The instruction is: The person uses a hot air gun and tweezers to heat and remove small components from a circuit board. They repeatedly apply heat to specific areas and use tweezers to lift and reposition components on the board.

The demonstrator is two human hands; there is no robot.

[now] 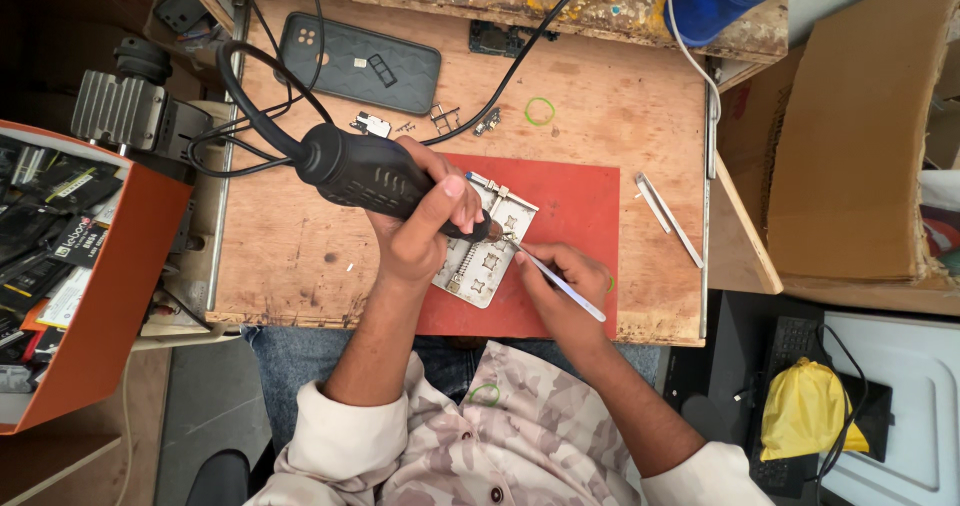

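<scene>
Gripping a black hot-air handle (365, 173) left and silver tweezers (560, 284) right, both hands work over a perforated metal holder (487, 266).

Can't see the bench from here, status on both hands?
Left hand grips black corded hot-air handle. Right hand holds slim metal tweezers. Both tips at silver metal holder plate on red mat. Nothing obstructing.

Head camera looks straight down, close above the workbench (600, 116).

Worn wooden workbench (300, 256) beside a cardboard box (850, 136).
</scene>
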